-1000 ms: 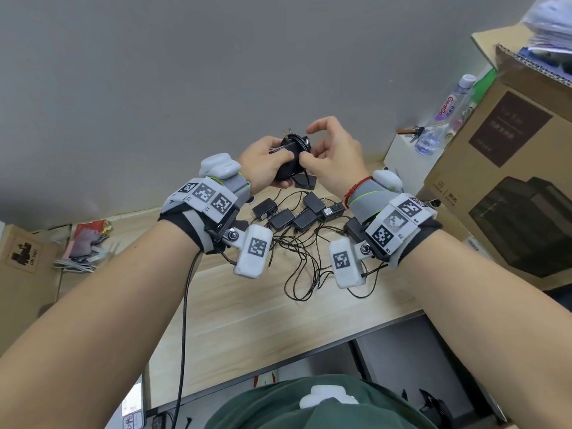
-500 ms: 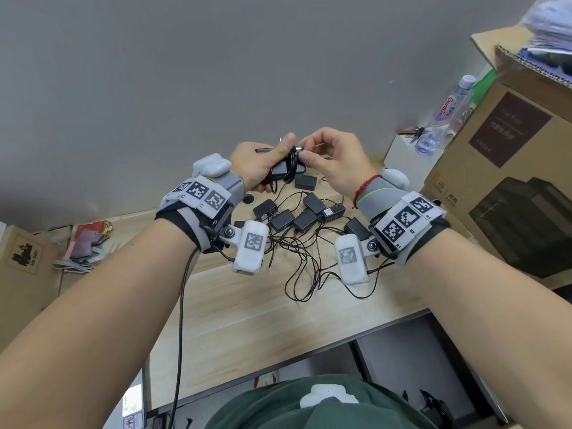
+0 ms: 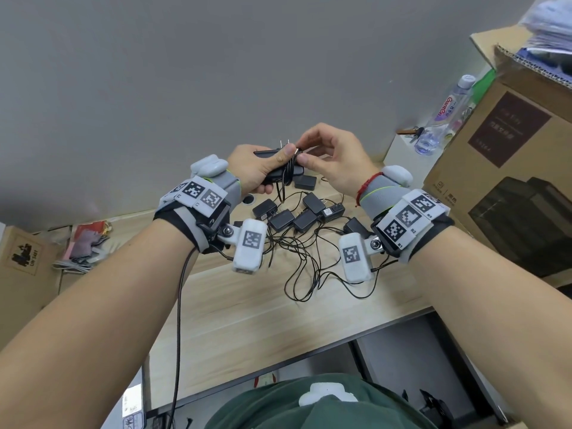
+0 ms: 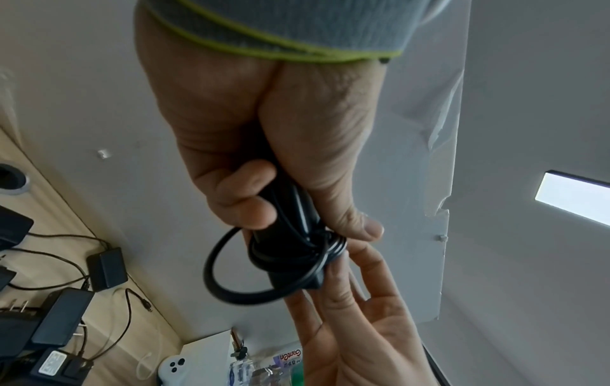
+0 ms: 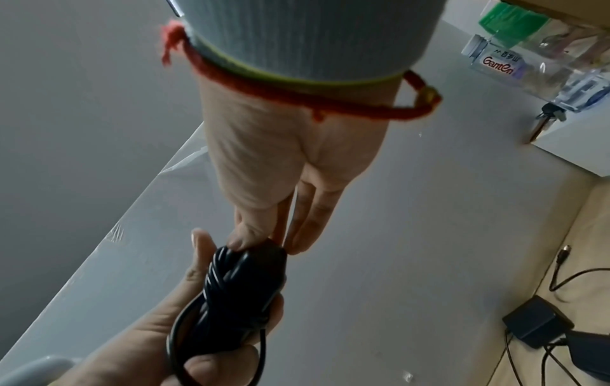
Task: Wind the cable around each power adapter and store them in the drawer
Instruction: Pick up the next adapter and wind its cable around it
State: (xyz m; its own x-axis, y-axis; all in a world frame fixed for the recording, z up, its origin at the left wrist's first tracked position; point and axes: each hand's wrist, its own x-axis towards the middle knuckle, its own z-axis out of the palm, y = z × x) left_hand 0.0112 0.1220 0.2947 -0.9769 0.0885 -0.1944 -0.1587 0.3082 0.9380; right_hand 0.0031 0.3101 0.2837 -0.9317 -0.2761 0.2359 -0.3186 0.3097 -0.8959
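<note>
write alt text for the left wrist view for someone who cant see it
The left hand grips a black power adapter with its cable wound around it in several turns, one loose loop hanging free. The right hand reaches up from below, fingertips at the coils. More adapters and tangled cables lie on the wooden desk at lower left.

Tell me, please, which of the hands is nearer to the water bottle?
Right. The right hand works at the adapter's end, on the side toward the water bottle. The left hand grips the adapter farther from it.
</note>
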